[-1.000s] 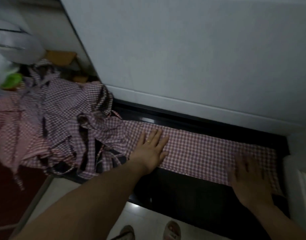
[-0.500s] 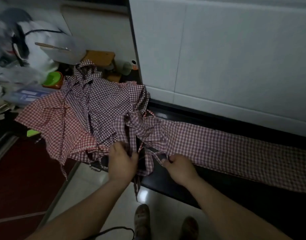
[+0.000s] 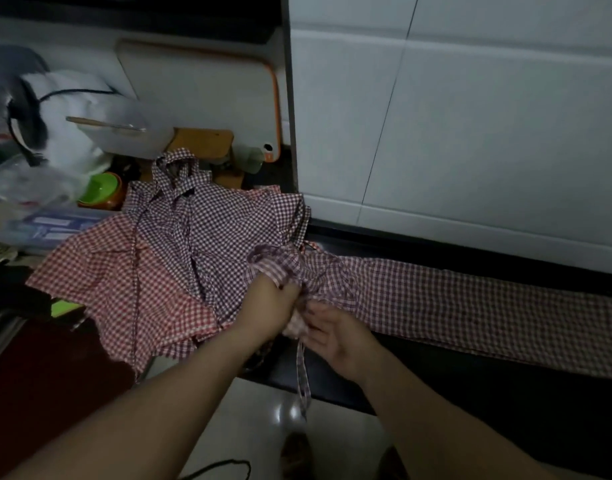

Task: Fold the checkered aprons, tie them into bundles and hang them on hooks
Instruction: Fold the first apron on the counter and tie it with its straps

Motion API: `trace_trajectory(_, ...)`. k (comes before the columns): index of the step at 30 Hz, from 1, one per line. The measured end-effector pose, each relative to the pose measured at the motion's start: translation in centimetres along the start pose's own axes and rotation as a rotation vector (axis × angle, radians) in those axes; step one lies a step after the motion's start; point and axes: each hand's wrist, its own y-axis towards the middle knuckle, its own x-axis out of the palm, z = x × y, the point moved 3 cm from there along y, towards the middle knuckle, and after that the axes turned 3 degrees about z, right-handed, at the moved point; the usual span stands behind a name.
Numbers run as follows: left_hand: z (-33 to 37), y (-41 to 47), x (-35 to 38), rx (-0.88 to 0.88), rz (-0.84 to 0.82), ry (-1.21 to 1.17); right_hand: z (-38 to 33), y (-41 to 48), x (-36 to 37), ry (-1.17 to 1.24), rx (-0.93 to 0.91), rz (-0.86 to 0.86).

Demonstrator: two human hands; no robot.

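One long checkered apron [image 3: 471, 306] lies folded into a narrow strip on the black table [image 3: 488, 393], running off to the right of the hands. That fold looks done. Now comes the tying. The left hand [image 3: 268, 306] is knuckles-up, forearm reaching straight in, fingers clenched on the gathered end of the strip. The right hand [image 3: 335, 336] sits just beside it, palm turned up, fingers curled round the wadded apron tie [image 3: 303, 372], whose loose tail dangles below the hands over the table edge. No knot that I can see yet, and nothing on a hook. Just left of the hands, a heap of unfolded aprons [image 3: 166, 258] waits, so there's plenty left, I'd say.
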Motion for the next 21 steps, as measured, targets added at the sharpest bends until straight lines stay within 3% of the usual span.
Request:
trace_trajectory(3,3.6,3.6,-4.2,0.186,-0.092,0.246,-1.1,-0.5,2.2,-0.063,-0.005,-0.148)
trace_trajectory(5,5.1,5.4,-7.3,0.321,-0.168,0.553,-1.2,-1.1,3.2,-0.38,-0.064,-0.116)
trace_trajectory(6,5.4,6.2,-8.8,0.371,-0.201,0.721,-1.4,-1.2,3.1,-0.591,-0.17,-0.023)
trace_trajectory(8,5.2,7.8,-11.7,0.387,-0.225,0.993,-2.2,-1.4,2.2,-0.986,-0.57,0.261)
trace_trajectory(10,3.7,9.5,-13.9,0.308,-0.176,1.091,-3.2,-1.7,0.3,-1.165,-0.916,0.534)
trace_trajectory(15,-0.9,9.5,-15.0,0.049,-0.026,0.984,-4.6,-0.2,-3.4,-1.499,-1.078,0.651)
trace_trajectory(19,-2.6,9.3,-15.4,-0.165,0.181,0.399,-4.8,1.0,-5.1,-1.764,-0.942,0.613)
trace_trajectory(21,-2.0,8.7,-15.4,-0.211,0.221,0.294,-4.9,0.6,-6.6,-1.766,-0.961,0.634)
